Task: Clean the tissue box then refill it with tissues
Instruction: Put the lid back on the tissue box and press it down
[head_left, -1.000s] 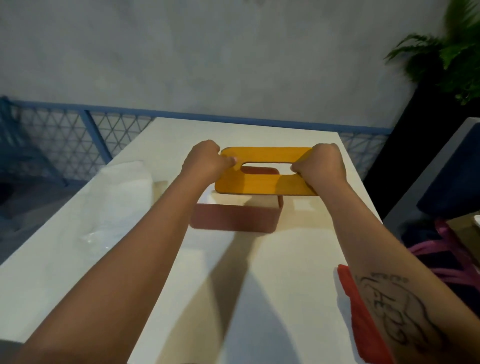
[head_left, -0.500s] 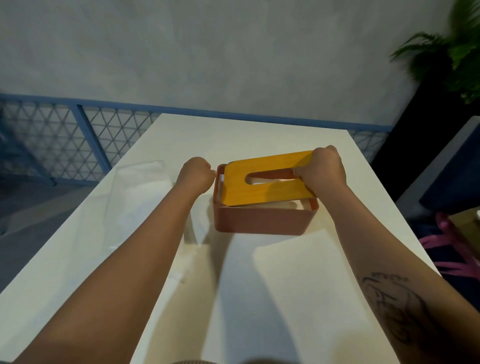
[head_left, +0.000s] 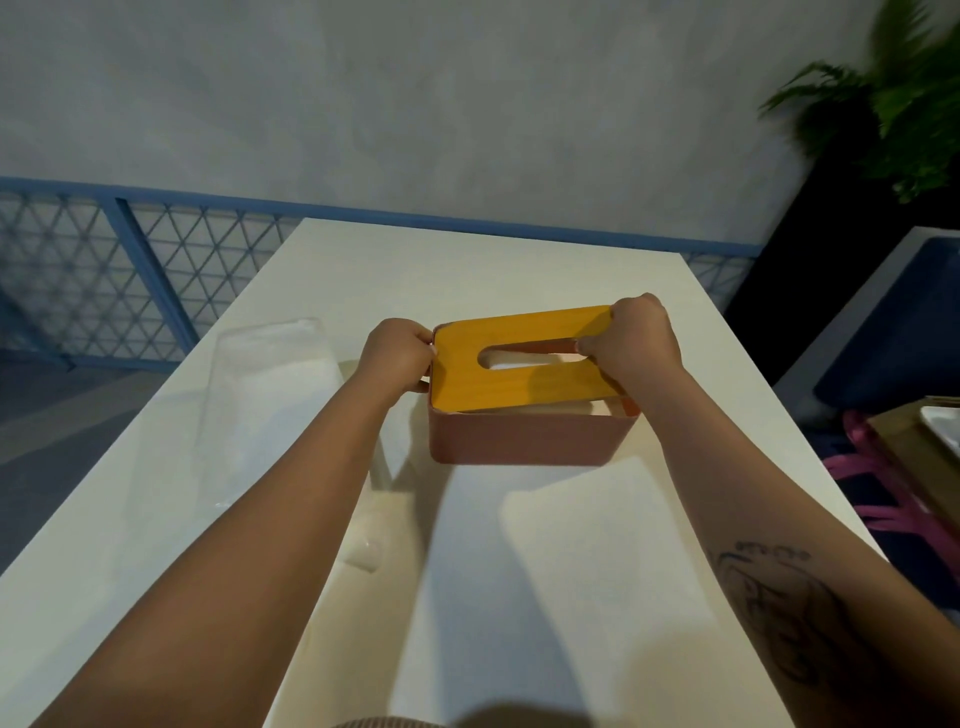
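A reddish-brown rectangular plastic tissue box (head_left: 530, 439) stands near the middle of the white tabletop (head_left: 519, 260), its long side facing the person. On it lies a yellow wooden lid with an oval slot (head_left: 519, 382). The lid is tilted: its left end sits down on the box's rim while its right end is lifted, leaving a gap along the near edge. White tissues (head_left: 550, 410) show in that gap and through the slot. The left hand (head_left: 397, 353) grips the box's left end with curled fingers, the fingertips touching the lid's left edge. The right hand (head_left: 636, 338) grips the lid's raised right end, thumb at the end of the slot. A crumpled clear plastic wrapper (head_left: 270, 374) lies on the tabletop left of the box, under the left forearm. Beyond are a blue lattice railing (head_left: 130, 270) and a green potted plant (head_left: 893, 104).
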